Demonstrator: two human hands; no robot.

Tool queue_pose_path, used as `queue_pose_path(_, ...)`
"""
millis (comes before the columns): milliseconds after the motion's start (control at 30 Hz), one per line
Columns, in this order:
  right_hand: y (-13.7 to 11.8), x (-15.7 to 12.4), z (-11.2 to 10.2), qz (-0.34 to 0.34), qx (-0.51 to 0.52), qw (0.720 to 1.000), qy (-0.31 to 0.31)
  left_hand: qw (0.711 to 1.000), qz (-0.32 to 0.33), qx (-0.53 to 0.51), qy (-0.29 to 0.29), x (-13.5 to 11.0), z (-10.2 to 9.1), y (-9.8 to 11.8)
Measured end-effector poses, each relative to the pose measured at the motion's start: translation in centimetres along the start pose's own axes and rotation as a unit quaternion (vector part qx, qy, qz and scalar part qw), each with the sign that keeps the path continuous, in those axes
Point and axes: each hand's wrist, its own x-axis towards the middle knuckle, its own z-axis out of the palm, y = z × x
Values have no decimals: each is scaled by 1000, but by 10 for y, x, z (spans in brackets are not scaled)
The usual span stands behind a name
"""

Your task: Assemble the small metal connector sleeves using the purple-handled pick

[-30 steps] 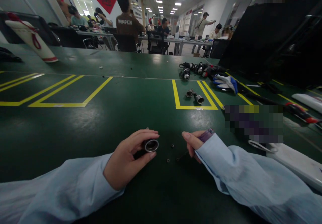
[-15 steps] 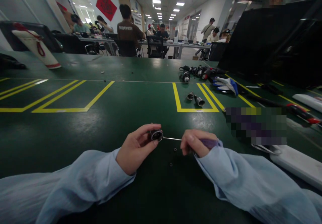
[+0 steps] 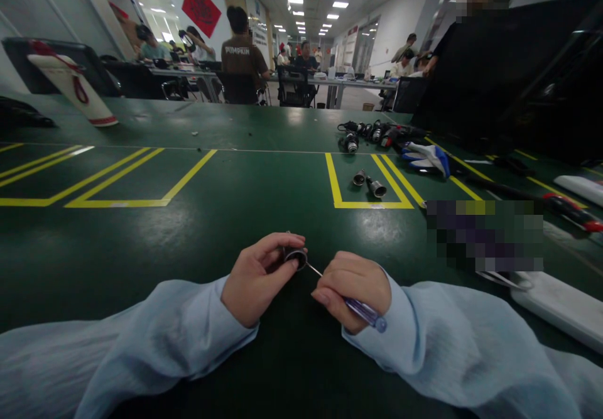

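- Left hand: fingers curled round metal cup, thumb near side.
- Right hand: closed round purple screwdriver.
- Cup left of right fingers; shaft slants up-left to cup's right rim, contact unclear.

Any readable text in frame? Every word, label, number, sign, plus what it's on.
"PUMPKIN": back of the brown shirt.
Red diamond wall hanging: character too blurred to read.
Wall panel: lettering too blurred.
Pale patch on yellow tape: any print too small.
Purple screwdriver: none readable.
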Motion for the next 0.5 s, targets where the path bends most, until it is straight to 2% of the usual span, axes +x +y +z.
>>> queue_pose_path(333,-9,3,0,-6,-49,998,-33,1000,7,18,19,0,3,-1)
queue_pose_path(400,-11,4,-2,2,-24,1000,-16,1000,13,20,16,0,3,-2)
queue_pose_path(467,-13,4,-8,61,38,997,24,1000,17,19,8,0,2,-2)
queue_pose_path(500,-14,4,-13,125,83,988,36,1000,17,17,4,0,2,-2)
